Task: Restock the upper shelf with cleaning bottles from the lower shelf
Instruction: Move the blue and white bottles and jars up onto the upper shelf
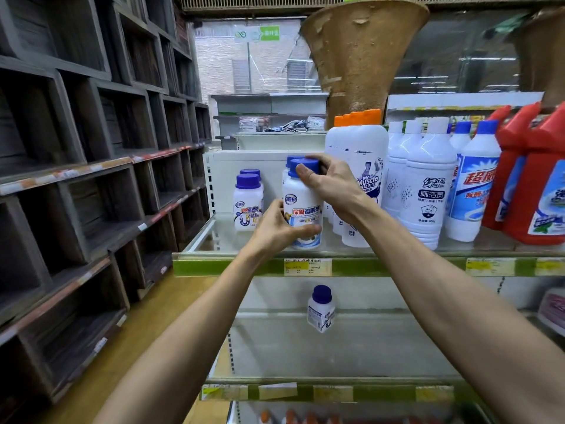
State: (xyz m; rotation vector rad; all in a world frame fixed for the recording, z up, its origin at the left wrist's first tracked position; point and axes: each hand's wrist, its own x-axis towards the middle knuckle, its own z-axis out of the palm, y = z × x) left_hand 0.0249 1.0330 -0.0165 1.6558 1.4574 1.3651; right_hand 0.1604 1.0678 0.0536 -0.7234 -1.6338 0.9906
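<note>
Blue-capped bottle [302, 206], gripped by your left hand [275, 228] and right hand [330, 182], may topple its six-o'clock shelf edge [382, 266].

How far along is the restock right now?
Done: two small blue-capped bottles already stand on the upper shelf. In hand: left hand and right hand are seating another bottle at the shelf front. Left: one bottle remains on the lower shelf.
</note>
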